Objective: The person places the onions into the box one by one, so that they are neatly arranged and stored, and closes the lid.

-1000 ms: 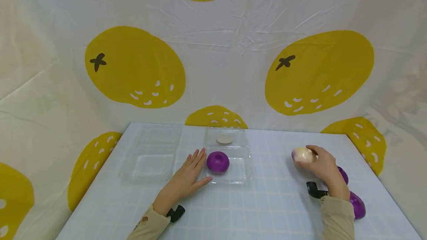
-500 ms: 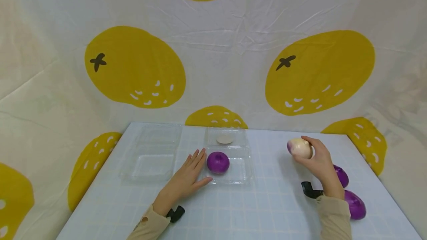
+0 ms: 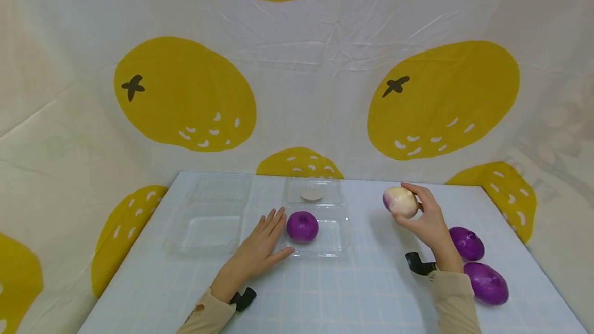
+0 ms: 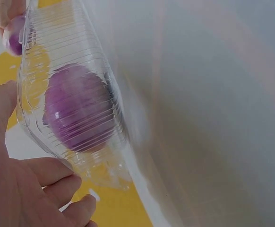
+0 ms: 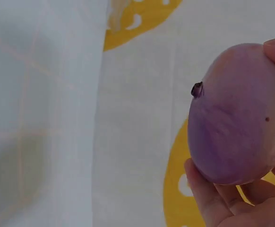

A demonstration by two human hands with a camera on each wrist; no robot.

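Note:
My right hand (image 3: pixel 427 221) holds a smooth, round purple-and-white vegetable (image 3: pixel 400 202) above the table, between the thumb and fingers. The right wrist view shows its purple side (image 5: pixel 234 118) with a small dark stub. My left hand (image 3: pixel 259 247) lies with fingers outstretched at the left edge of a clear hinged plastic box (image 3: pixel 334 244), touching it. Inside the box's lower half, on the left, sits a shiny purple round vegetable (image 3: pixel 302 227). Through the ribbed wall in the left wrist view, the same purple vegetable (image 4: pixel 78 111) shows.
Left of my left hand lies another clear hinged box (image 3: pixel 211 231), opened flat. Two purple round vegetables, one farther back (image 3: pixel 466 244) and one nearer (image 3: pixel 487 283), lie beside my right forearm. A pale cloth printed with yellow fruit hangs behind the table (image 3: pixel 343 298).
My right hand has lifted the purple-and-white vegetable and carried it leftward, uncovering more of the two purple ones beside the forearm. My left hand stays at the box.

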